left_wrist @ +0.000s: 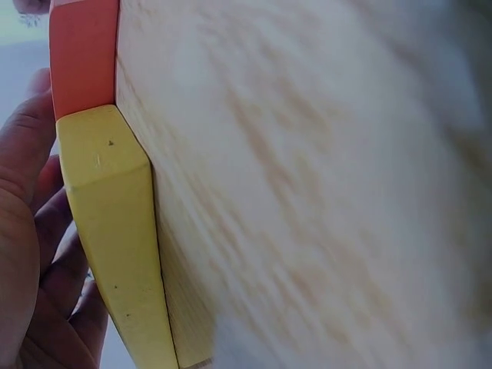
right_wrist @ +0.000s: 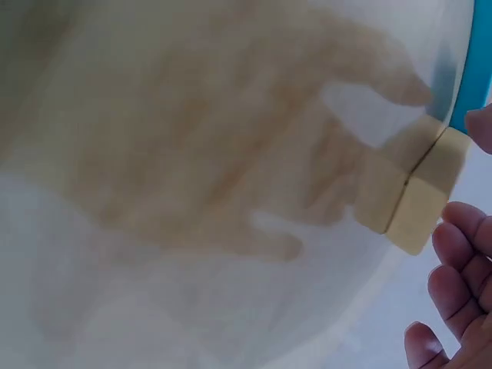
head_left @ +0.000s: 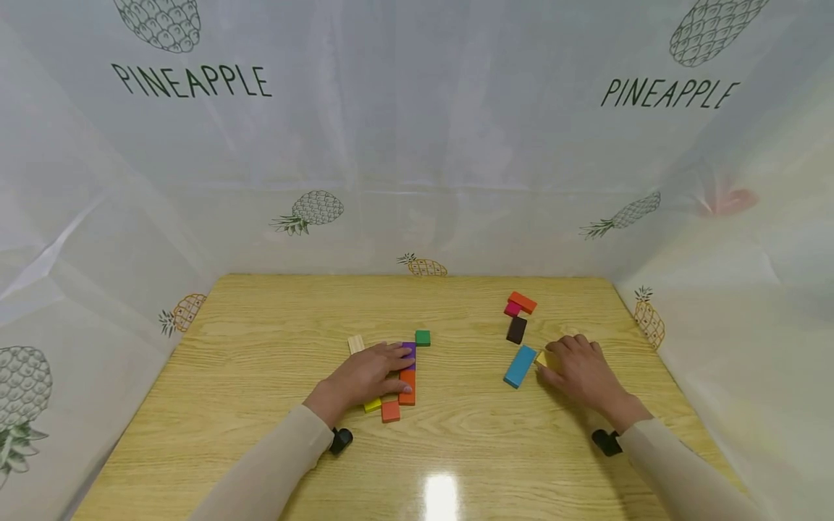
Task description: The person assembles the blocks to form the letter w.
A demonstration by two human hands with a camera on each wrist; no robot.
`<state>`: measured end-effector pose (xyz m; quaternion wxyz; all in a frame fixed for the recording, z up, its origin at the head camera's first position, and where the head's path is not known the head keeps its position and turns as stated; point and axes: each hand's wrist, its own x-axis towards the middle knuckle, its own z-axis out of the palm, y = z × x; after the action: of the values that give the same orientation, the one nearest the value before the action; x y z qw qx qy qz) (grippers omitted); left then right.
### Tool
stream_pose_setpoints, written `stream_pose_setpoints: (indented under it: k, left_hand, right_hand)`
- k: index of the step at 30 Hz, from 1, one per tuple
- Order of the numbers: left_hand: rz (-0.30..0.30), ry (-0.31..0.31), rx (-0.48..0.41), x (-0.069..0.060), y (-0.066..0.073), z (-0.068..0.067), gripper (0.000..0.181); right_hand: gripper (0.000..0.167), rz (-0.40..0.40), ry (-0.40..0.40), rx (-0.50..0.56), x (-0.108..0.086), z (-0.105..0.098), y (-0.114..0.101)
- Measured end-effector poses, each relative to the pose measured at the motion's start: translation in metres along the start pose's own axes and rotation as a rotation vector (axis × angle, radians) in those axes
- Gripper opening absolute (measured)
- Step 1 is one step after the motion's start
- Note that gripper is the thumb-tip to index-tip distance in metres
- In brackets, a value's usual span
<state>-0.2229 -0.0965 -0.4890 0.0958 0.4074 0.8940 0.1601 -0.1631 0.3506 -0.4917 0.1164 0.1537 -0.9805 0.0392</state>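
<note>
Coral cube (head_left: 391, 412): nearest you, touching the end of the yellow block (head_left: 372, 405) in the left-wrist view.
Left hand (head_left: 368, 375): fingers spread over the left group, thumb over the orange block (head_left: 407, 378), fingertips over the purple block (head_left: 410, 347); those two lie end to end, pointing away from you.
Right hand (head_left: 580, 373): thumb and fingers bracket the pale yellow block (head_left: 546, 359), narrowly spaced; you can't tell if they press it.
Pale yellow block: on the table at your right fingertips, left of the palm; far nearer that hand than the left. Its long axis is mostly covered.
Blue block (head_left: 520, 366): just left of it, long axis running away and slightly rightward.
Green block (head_left: 423, 338): by the purple block's far end.
Dark brown block (head_left: 517, 330): beyond the blue.
</note>
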Motion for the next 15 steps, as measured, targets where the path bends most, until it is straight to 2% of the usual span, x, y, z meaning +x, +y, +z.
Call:
stream_pose_setpoints:
  k: [7, 15]
  left_hand:
    - [-0.007, -0.001, 0.01, 0.0, 0.0, 0.0, 0.067]
    - [-0.008, -0.005, -0.007, 0.0, 0.001, -0.001, 0.067]
  right_hand:
    - [0.041, 0.042, -0.036, -0.002, -0.007, 0.002, 0.003]
    - [0.034, 0.091, -0.031, -0.031, -0.016, 0.0, 0.008]
